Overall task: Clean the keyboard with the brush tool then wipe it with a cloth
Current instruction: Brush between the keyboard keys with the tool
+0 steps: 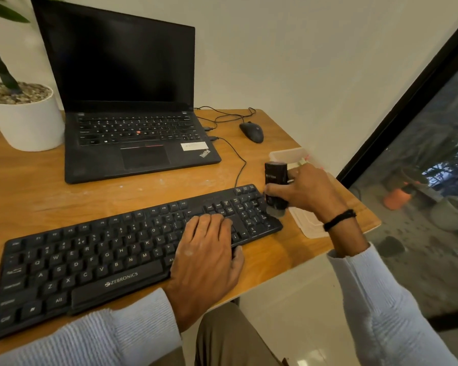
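Observation:
A black Zebronics keyboard (95,262) lies slanted across the wooden desk (37,188). My left hand (209,257) rests flat on its right part, fingers straight over the keys near the arrows. My right hand (307,191) grips a black brush tool (275,188) upright, its grey bristles down on the number pad at the keyboard's right end. No cloth is clearly in view.
An open black laptop (127,101) with a dark screen stands behind the keyboard. A white plant pot (27,122) is at the back left, a wired black mouse (251,132) at the back right. A clear plastic box (291,155) and its lid (308,224) lie near the desk's right edge.

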